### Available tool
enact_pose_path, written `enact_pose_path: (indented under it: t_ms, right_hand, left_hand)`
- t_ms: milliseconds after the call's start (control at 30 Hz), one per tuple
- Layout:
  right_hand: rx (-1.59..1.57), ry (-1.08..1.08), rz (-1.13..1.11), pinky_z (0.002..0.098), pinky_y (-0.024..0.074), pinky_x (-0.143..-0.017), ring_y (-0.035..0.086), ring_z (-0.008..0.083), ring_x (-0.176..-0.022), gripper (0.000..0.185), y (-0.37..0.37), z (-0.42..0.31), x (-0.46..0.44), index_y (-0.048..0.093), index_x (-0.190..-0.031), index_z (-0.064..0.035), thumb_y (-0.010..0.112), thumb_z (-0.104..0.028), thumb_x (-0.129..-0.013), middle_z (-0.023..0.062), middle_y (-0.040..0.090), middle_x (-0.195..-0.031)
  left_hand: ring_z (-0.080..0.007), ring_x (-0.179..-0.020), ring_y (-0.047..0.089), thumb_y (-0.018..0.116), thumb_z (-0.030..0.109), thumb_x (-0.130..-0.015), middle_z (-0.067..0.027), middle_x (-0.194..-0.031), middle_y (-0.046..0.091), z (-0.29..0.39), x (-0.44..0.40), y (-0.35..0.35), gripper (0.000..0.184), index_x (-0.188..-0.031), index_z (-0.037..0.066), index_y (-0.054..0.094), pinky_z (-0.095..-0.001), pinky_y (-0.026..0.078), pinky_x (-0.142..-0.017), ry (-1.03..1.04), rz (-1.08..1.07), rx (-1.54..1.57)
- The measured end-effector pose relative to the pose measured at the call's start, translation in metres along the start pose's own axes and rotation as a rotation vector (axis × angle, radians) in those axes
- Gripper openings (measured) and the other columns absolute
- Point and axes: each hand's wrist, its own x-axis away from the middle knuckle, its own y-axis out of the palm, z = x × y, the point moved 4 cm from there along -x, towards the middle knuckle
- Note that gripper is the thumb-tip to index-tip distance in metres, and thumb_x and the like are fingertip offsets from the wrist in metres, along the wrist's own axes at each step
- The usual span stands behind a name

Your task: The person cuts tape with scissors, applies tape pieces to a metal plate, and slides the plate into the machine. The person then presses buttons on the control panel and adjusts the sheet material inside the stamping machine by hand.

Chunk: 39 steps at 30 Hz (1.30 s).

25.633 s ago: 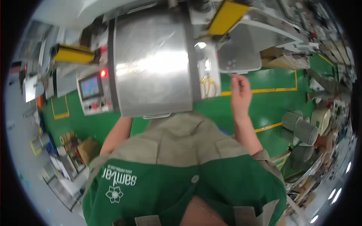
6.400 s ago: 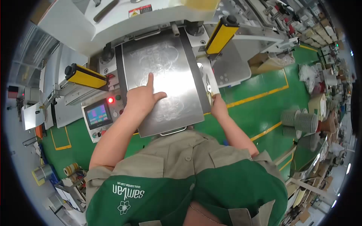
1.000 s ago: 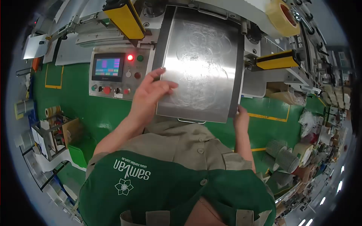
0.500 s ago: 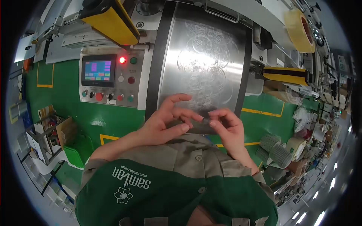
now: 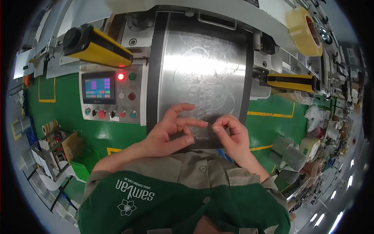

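- Over the scratched metal plate (image 5: 202,85), the left hand (image 5: 169,132) is held spread.
- Just beside, the right hand's (image 5: 235,138) fingertips are gathered, apparently for precision; anything pinched can't be told.

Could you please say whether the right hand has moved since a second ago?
Yes, the right hand has moved leftward, toward the control panel, to over the near end of the metal plate.
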Motion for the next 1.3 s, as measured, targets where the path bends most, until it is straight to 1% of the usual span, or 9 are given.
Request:
enact_pose_path:
  t_ms: [167,267,400,633,700,867,1067,1133,1300]
  right_hand:
    - [0.126,-0.055,0.031,0.0269,0.0465,-0.072,0.057,0.0167,-0.078,0.007,-0.010,-0.007,-0.003,0.061,-0.094,-0.0011,0.066,-0.003,-0.090,0.0066,0.060,-0.086]
    - [0.173,-0.087,0.096,0.0269,0.0466,-0.072,0.058,0.0174,-0.079,0.005,-0.028,-0.004,-0.005,0.060,-0.094,-0.0011,0.065,-0.003,-0.091,0.0075,0.060,-0.088]
    - [0.193,-0.087,0.217,0.0255,0.0455,-0.074,0.056,0.0142,-0.081,0.004,-0.054,-0.004,-0.011,0.060,-0.094,-0.0004,0.062,-0.003,-0.093,0.0057,0.060,-0.089]
    - [0.151,-0.011,0.247,0.0253,0.0455,-0.078,0.055,0.0131,-0.081,0.005,-0.074,-0.005,-0.037,0.061,-0.095,-0.0007,0.063,-0.005,-0.093,0.0042,0.060,-0.089]
    - [0.173,-0.031,0.238,0.0249,0.0455,-0.077,0.055,0.0122,-0.081,0.005,-0.075,-0.007,-0.048,0.061,-0.096,-0.0007,0.064,-0.005,-0.093,0.0036,0.060,-0.089]
    - [0.140,0.033,0.216,0.0238,0.0452,-0.074,0.053,0.0098,-0.078,0.011,-0.077,-0.001,-0.065,0.062,-0.096,-0.0013,0.070,-0.006,-0.090,0.0016,0.060,-0.088]
    - [0.182,0.021,0.222,0.0245,0.0456,-0.076,0.055,0.0120,-0.080,0.009,-0.079,-0.001,-0.077,0.062,-0.096,-0.0004,0.067,-0.007,-0.092,0.0037,0.061,-0.090]
    - [0.191,0.017,0.223,0.0247,0.0459,-0.076,0.056,0.0119,-0.080,0.008,-0.079,0.000,-0.080,0.062,-0.097,-0.0005,0.065,-0.007,-0.093,0.0039,0.061,-0.091]
    - [0.213,0.028,0.227,0.0249,0.0458,-0.074,0.056,0.0118,-0.079,0.008,-0.077,0.003,-0.084,0.062,-0.098,-0.0009,0.064,-0.008,-0.094,0.0041,0.061,-0.091]
  left_hand:
    - [-0.0091,-0.082,0.062,0.059,-0.003,-0.093,-0.0206,-0.140,0.052,0.015,-0.009,-0.001,0.071,-0.148,0.009,0.017,-0.0240,0.050,-0.079,-0.038,0.008,-0.338]
    - [-0.0145,-0.065,0.064,0.077,0.020,-0.083,-0.0158,-0.145,0.049,0.036,-0.021,-0.011,0.071,-0.141,0.007,0.039,-0.0284,0.051,-0.061,0.010,0.121,-0.958]
    - [-0.0376,-0.083,0.068,0.071,0.043,-0.086,-0.0195,-0.146,0.046,0.041,-0.039,-0.012,0.067,-0.138,0.012,0.042,-0.0412,0.056,-0.067,0.085,0.110,-1.233]
    - [-0.0410,-0.080,0.068,0.069,0.050,-0.085,-0.0234,-0.146,0.044,0.032,-0.044,-0.010,0.071,-0.137,0.012,0.039,-0.0415,0.056,-0.063,0.091,0.125,-1.300]
    - [-0.0433,-0.116,0.058,0.069,0.048,-0.086,-0.0235,-0.150,0.039,0.033,-0.044,-0.010,0.074,-0.140,0.009,0.036,-0.0425,0.056,-0.083,-0.027,0.074,-1.302]
    - [-0.0404,-0.125,0.053,0.073,0.045,-0.084,-0.0234,-0.151,0.039,0.031,-0.044,-0.014,0.076,-0.139,0.008,0.035,-0.0407,0.055,-0.089,-0.013,0.070,-1.258]
    - [-0.0400,-0.120,0.058,0.074,0.045,-0.083,-0.0235,-0.150,0.040,0.030,-0.044,-0.015,0.079,-0.139,0.007,0.034,-0.0401,0.056,-0.086,0.002,0.075,-1.250]
    - [-0.0422,-0.093,0.067,0.069,0.052,-0.085,-0.0244,-0.148,0.041,0.028,-0.045,-0.016,0.075,-0.137,0.009,0.038,-0.0413,0.056,-0.068,0.109,0.116,-1.241]
    - [-0.0404,-0.122,0.057,0.074,0.045,-0.084,-0.0252,-0.150,0.039,0.029,-0.044,-0.015,0.079,-0.138,0.005,0.033,-0.0396,0.056,-0.086,-0.007,0.062,-1.256]
